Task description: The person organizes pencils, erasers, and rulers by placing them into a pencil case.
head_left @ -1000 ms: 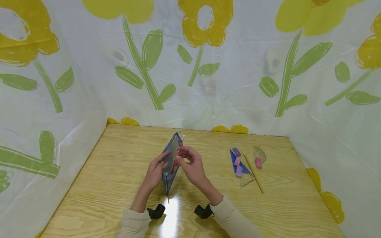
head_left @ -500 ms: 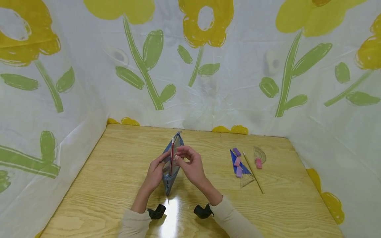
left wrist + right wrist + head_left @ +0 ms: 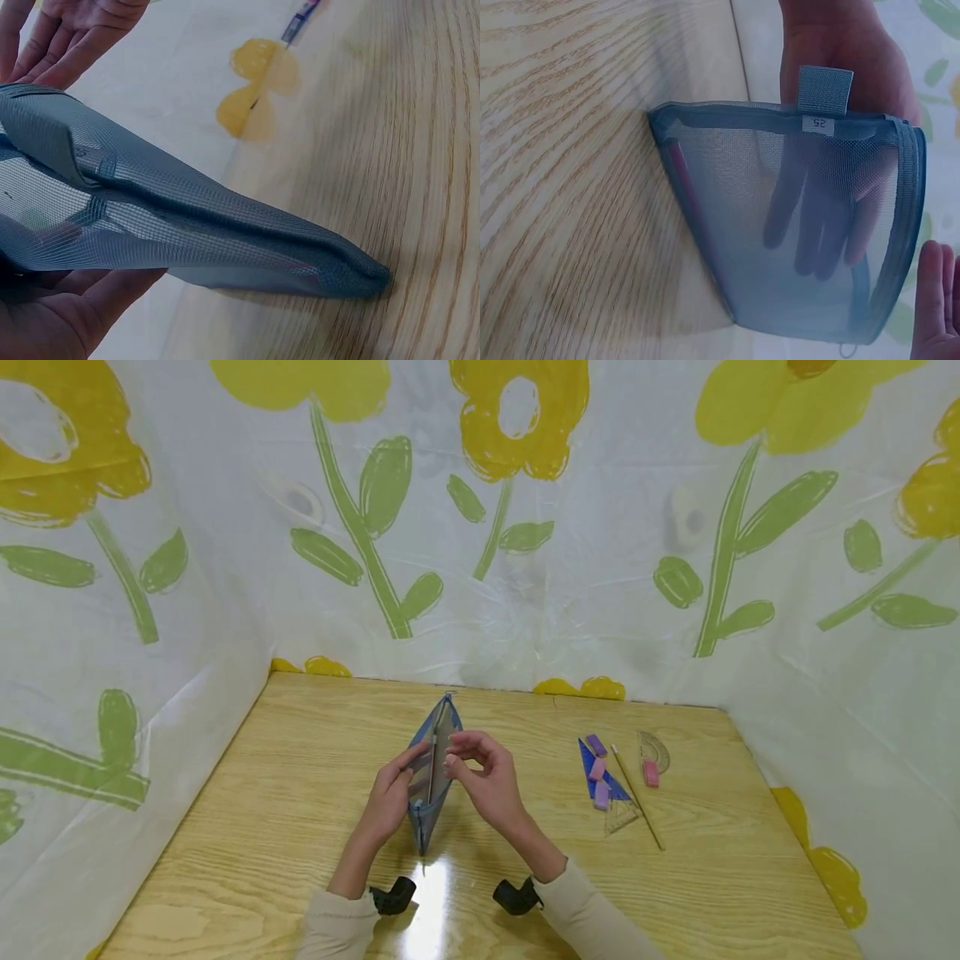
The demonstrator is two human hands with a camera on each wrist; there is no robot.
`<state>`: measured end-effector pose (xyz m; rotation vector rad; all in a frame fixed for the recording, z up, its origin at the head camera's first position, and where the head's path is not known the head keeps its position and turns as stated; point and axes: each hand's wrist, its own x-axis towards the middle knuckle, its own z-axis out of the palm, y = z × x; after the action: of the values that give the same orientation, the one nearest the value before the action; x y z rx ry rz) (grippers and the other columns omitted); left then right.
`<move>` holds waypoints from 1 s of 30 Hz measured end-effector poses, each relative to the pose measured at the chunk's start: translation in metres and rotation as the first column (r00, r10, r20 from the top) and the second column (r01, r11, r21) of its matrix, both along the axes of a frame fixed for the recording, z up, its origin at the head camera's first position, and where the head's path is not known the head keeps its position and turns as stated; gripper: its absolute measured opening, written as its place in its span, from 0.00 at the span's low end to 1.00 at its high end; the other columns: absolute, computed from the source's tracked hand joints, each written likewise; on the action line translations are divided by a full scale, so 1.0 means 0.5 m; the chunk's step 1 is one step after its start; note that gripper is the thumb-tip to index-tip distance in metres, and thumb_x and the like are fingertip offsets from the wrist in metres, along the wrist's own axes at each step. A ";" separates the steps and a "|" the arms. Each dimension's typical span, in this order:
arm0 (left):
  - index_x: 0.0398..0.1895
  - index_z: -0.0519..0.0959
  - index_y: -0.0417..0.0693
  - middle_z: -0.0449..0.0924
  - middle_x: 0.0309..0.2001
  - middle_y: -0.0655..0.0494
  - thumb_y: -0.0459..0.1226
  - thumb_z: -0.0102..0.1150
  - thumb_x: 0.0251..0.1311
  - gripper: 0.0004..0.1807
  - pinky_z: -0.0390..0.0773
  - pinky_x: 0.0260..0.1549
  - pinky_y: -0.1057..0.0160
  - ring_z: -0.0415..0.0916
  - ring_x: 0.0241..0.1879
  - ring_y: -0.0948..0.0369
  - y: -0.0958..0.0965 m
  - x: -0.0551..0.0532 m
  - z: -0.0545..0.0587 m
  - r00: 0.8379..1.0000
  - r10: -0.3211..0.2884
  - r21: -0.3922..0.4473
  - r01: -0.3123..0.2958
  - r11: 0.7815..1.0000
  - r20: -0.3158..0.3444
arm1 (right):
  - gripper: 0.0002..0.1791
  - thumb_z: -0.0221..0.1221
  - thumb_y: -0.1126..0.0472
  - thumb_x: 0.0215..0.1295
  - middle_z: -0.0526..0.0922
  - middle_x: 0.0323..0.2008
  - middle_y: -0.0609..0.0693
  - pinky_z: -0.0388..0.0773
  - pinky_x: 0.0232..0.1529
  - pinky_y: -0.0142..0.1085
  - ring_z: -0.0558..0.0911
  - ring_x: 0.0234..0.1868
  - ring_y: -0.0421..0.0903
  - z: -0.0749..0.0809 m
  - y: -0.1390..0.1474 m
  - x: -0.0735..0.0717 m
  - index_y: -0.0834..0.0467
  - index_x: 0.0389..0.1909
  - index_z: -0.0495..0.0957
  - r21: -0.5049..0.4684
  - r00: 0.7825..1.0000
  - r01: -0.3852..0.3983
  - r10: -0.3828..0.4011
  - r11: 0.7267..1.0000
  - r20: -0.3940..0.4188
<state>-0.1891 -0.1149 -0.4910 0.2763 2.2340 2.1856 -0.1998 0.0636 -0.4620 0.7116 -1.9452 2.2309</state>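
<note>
A blue mesh pencil pouch stands upright on the table with its top spread. My left hand holds its left side by the rim; through the mesh, its fingers show long and nearly straight. Inside the pouch lies a red pencil, along the bottom in the right wrist view; from the head only a thin strip and its pale end show. At the right rim is my right hand, fingers loosely bent, nothing visible between them. Whether its fingertips touch the rim I cannot tell.
To the right on the wooden table lie a blue set square with several erasers on and around it, a clear set square, a plain wooden pencil, and a clear protractor with a pink eraser.
The red pencil has left my right hand's fingers, tilted left and dropped down into the pouch. My left hand has stayed at the pouch's side, and the right hand has barely moved.
</note>
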 end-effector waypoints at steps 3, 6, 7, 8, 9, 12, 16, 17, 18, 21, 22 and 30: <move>0.73 0.62 0.27 0.62 0.73 0.29 0.24 0.27 0.74 0.27 0.66 0.67 0.33 0.58 0.74 0.35 0.002 0.001 0.000 1.000 -0.002 -0.010 0.002 1.000 -0.002 | 0.14 0.60 0.72 0.69 0.78 0.44 0.75 0.89 0.41 0.37 0.84 0.41 0.38 -0.002 0.004 0.000 0.71 0.53 0.76 0.000 1.000 0.005 -0.005 1.000 -0.004; 0.72 0.62 0.25 0.62 0.72 0.27 0.24 0.27 0.73 0.27 0.67 0.67 0.33 0.58 0.73 0.35 0.004 0.001 0.004 1.000 0.001 -0.011 -0.001 1.000 -0.014 | 0.14 0.59 0.72 0.69 0.78 0.45 0.74 0.89 0.41 0.38 0.84 0.41 0.39 -0.003 0.007 0.001 0.72 0.54 0.76 0.000 1.000 0.011 -0.011 1.000 -0.014; 0.72 0.62 0.24 0.61 0.72 0.26 0.23 0.26 0.73 0.27 0.67 0.66 0.33 0.58 0.73 0.34 0.005 0.001 0.006 1.000 -0.002 -0.010 0.002 1.000 -0.015 | 0.14 0.59 0.73 0.69 0.78 0.45 0.74 0.89 0.41 0.38 0.83 0.42 0.39 -0.004 0.009 0.001 0.72 0.54 0.76 0.001 1.000 0.014 -0.014 1.000 -0.020; 0.72 0.61 0.24 0.61 0.72 0.25 0.23 0.26 0.72 0.27 0.67 0.66 0.33 0.58 0.73 0.34 0.006 0.000 0.007 1.000 -0.003 -0.013 0.003 1.000 -0.016 | 0.14 0.59 0.73 0.69 0.78 0.45 0.75 0.90 0.41 0.39 0.83 0.42 0.39 -0.005 0.010 0.001 0.72 0.54 0.76 0.001 1.000 0.017 -0.017 1.000 -0.021; 0.72 0.61 0.23 0.60 0.72 0.25 0.23 0.26 0.72 0.27 0.67 0.66 0.33 0.57 0.73 0.34 0.007 0.000 0.008 1.000 -0.006 -0.018 0.005 1.000 -0.015 | 0.14 0.59 0.73 0.69 0.77 0.45 0.75 0.90 0.41 0.39 0.84 0.42 0.39 -0.006 0.012 0.002 0.72 0.54 0.76 0.003 1.000 0.021 -0.021 1.000 -0.022; 0.72 0.61 0.23 0.59 0.72 0.25 0.23 0.26 0.73 0.27 0.68 0.66 0.34 0.57 0.73 0.34 0.009 -0.002 0.010 1.000 -0.012 -0.032 0.012 0.999 -0.012 | 0.15 0.60 0.73 0.68 0.77 0.46 0.75 0.90 0.42 0.44 0.84 0.43 0.40 -0.010 0.020 0.003 0.72 0.54 0.76 0.007 0.999 0.030 -0.030 1.000 -0.018; 0.73 0.61 0.25 0.60 0.73 0.27 0.24 0.26 0.73 0.27 0.68 0.66 0.33 0.57 0.74 0.34 0.013 -0.003 0.011 1.000 -0.008 -0.039 0.008 0.999 0.005 | 0.16 0.61 0.72 0.68 0.77 0.47 0.76 0.89 0.43 0.49 0.84 0.44 0.40 -0.020 0.035 0.004 0.74 0.55 0.75 0.030 0.999 0.035 -0.035 0.999 -0.007; 0.73 0.61 0.25 0.60 0.73 0.27 0.24 0.26 0.73 0.27 0.68 0.66 0.33 0.57 0.74 0.34 0.014 -0.004 0.011 1.000 -0.011 -0.038 0.011 0.999 0.005 | 0.17 0.61 0.72 0.68 0.78 0.47 0.76 0.89 0.43 0.48 0.84 0.44 0.40 -0.022 0.038 0.005 0.75 0.55 0.75 0.038 0.999 0.040 -0.040 0.998 -0.002; 0.73 0.61 0.25 0.60 0.73 0.27 0.24 0.26 0.73 0.27 0.68 0.66 0.33 0.57 0.74 0.34 0.015 -0.005 0.012 1.000 -0.017 -0.039 0.017 0.999 0.002 | 0.17 0.61 0.73 0.68 0.78 0.47 0.75 0.89 0.43 0.45 0.84 0.44 0.40 -0.026 0.042 0.005 0.75 0.55 0.75 0.048 0.999 0.049 -0.050 0.998 0.003; 0.73 0.61 0.26 0.60 0.73 0.27 0.24 0.26 0.73 0.28 0.69 0.66 0.34 0.57 0.73 0.34 0.018 -0.007 0.013 1.000 -0.024 -0.057 0.023 0.998 -0.009 | 0.16 0.61 0.74 0.67 0.80 0.46 0.73 0.88 0.42 0.35 0.84 0.44 0.39 -0.035 0.052 0.005 0.74 0.54 0.76 0.071 0.997 0.076 -0.078 0.995 0.018; 0.73 0.61 0.26 0.61 0.73 0.28 0.24 0.27 0.73 0.27 0.69 0.65 0.34 0.57 0.73 0.34 0.019 -0.008 0.012 1.000 -0.024 -0.063 0.023 0.998 -0.013 | 0.16 0.61 0.74 0.67 0.80 0.46 0.73 0.87 0.42 0.32 0.84 0.44 0.40 -0.037 0.055 0.005 0.73 0.54 0.77 0.074 0.996 0.079 -0.081 0.994 0.023; 0.74 0.61 0.28 0.60 0.73 0.30 0.25 0.25 0.74 0.28 0.69 0.66 0.34 0.56 0.74 0.36 0.009 -0.006 0.012 1.000 -0.013 -0.081 0.013 0.997 0.000 | 0.13 0.62 0.72 0.67 0.83 0.45 0.70 0.86 0.43 0.30 0.85 0.45 0.44 -0.048 0.076 0.008 0.70 0.51 0.80 0.107 0.996 0.078 -0.082 0.991 0.035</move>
<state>-0.1919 -0.1105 -0.4852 0.2902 2.3077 2.0824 -0.1956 0.1015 -0.4861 0.5943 -2.0846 2.1244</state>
